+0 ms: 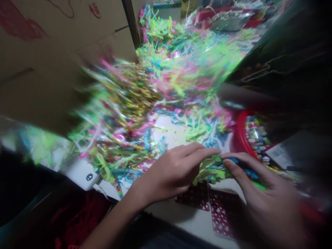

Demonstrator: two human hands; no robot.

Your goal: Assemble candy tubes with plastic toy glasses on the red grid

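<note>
My left hand (177,171) is curled with its knuckles up, and its index finger reaches right toward my other hand. The fingertips are partly hidden, so what they hold cannot be made out. Thumb and index finger of my right hand (269,193) are brought together close by, at the tip of the left index finger. Whatever sits in that pinch is too small or blurred to name. Below and between the hands lie yellow-green plastic strips (211,173), with blue pieces (233,159) behind the right fingers. Two dark red perforated plates (224,214) rest on the white tabletop under my hands.
Heaps of colourful plastic strips (192,58) and shiny gold-striped sticks (132,93) cover the table. A red basin (241,135) with small colourful pieces stands right. Large cardboard box (59,52) rises left. A white device (80,173) lies at the edge; a metal bowl (230,20) is behind.
</note>
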